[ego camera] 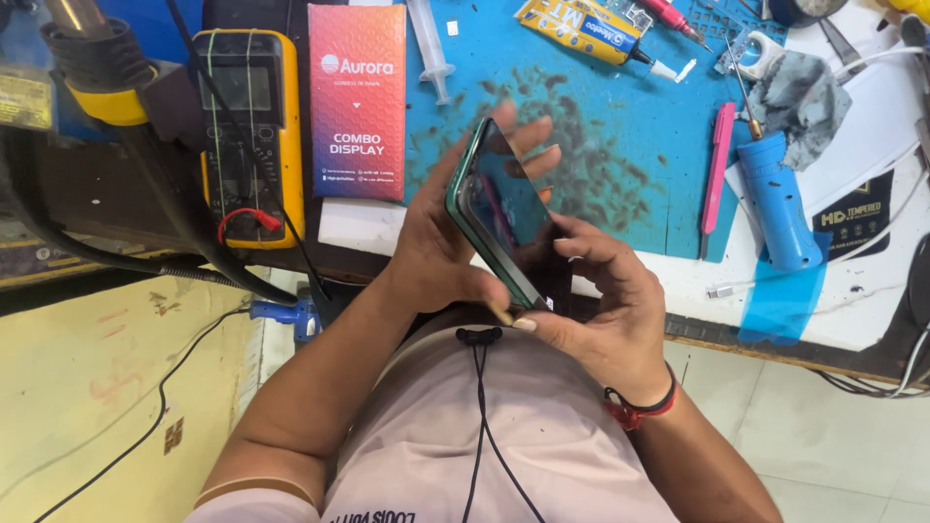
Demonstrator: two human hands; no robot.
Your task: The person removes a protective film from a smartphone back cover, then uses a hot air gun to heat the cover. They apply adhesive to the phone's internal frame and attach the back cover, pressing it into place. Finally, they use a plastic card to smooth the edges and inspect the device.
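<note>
A green-edged smartphone [499, 208] with a dark glass screen is tilted on edge above the bench's front edge. My left hand [436, 242] cups it from behind, fingers showing past its far side. My right hand [605, 300] grips the lower end of the phone, thumb and fingertips pressed on the screen near the bottom corner. A red and black band circles my right wrist [639, 407].
A blue work mat [601, 116] with dark stains lies behind the phone. On the bench are a yellow multimeter [247, 136], a red-blue display box [356, 102], a syringe [431, 48], a glue tube [581, 29], a pink tool [717, 165], a blue screwdriver [780, 199] and a grey cloth [804, 97].
</note>
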